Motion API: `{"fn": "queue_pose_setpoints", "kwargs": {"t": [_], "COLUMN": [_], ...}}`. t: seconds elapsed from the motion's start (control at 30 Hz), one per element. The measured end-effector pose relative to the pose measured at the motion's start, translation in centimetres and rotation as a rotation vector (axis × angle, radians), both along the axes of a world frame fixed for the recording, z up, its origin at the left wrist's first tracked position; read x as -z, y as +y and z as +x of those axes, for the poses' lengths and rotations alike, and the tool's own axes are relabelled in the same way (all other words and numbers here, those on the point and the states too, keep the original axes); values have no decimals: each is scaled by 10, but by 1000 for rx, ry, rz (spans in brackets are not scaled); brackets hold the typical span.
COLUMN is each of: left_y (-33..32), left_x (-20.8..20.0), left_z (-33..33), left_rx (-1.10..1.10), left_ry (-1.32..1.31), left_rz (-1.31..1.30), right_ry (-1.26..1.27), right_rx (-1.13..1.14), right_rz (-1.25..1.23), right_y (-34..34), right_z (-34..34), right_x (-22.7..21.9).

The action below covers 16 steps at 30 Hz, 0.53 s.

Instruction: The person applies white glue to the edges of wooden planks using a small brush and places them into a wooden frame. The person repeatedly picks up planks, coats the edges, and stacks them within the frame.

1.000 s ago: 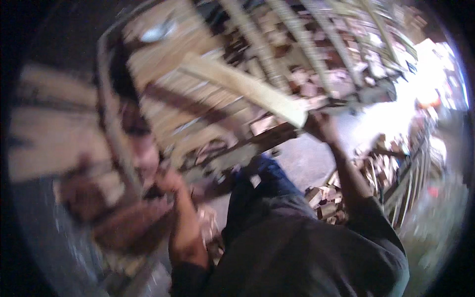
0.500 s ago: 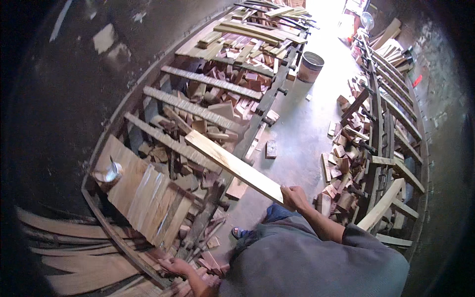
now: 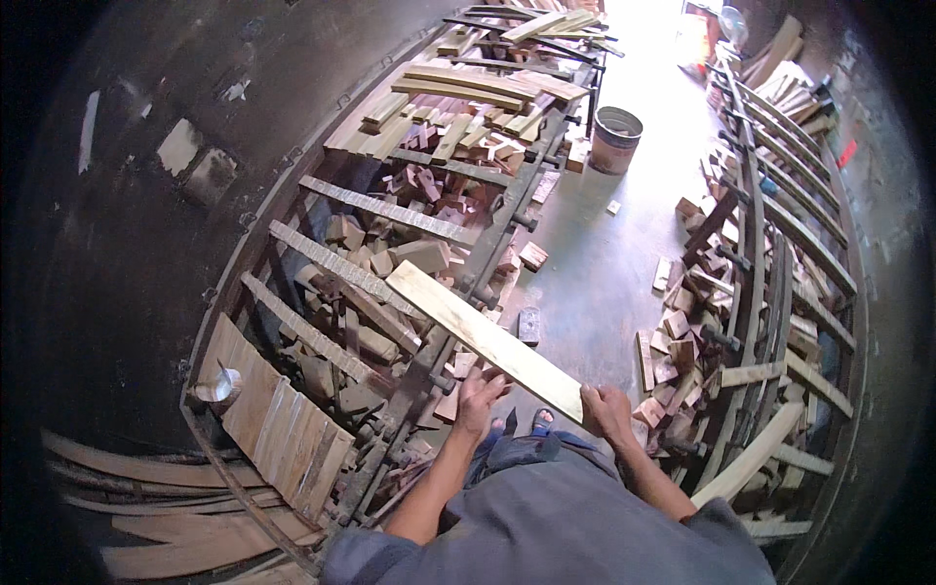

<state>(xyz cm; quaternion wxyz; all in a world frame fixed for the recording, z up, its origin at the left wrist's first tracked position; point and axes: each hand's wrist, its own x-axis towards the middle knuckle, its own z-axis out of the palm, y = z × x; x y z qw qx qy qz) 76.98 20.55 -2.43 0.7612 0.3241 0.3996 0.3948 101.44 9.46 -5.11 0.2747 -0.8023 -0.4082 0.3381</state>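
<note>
A long pale wooden board point(image 3: 487, 343) slants across the middle, its far end over the left-hand rack and its near end towards me. My right hand point(image 3: 606, 413) is closed on the near right end of that board. My left hand point(image 3: 477, 402) is raised just below the board's left edge, its fingers apart and nothing seen in them. Left of it, several planks with whitish streaks point(image 3: 283, 419) lie side by side on the rack, and a small white pot point(image 3: 220, 386) with a stick in it stands at their outer edge.
The left rack's dark rail point(image 3: 478, 268) and crossbars have wood offcuts point(image 3: 424, 255) heaped beneath. A second rack point(image 3: 751, 224) runs along the right, with more blocks below. A bucket point(image 3: 616, 141) and a small block point(image 3: 528, 326) stand on the floor point(image 3: 585, 263) between the racks.
My left hand has come up from the lower left, near the rack's near end, to beside the board. My right hand still holds the board, which has shifted slightly right.
</note>
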Motion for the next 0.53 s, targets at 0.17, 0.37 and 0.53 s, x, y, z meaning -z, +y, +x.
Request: {"fn": "queue_pose_setpoints", "kwargs": {"t": [0.17, 0.37, 0.53], "left_y": [47, 132, 227], "left_x": [20, 23, 25], "left_z": [53, 129, 186], "left_rx": [210, 289, 294], "left_ry": [-351, -458, -450], "left_rz": [-118, -165, -162], "right_ry": [80, 332, 435], "right_rx": [-3, 98, 89], "right_rz": [-58, -192, -75], "right_y": [37, 123, 203], "right_z": [13, 79, 138], "right_x": [-10, -40, -50]}}
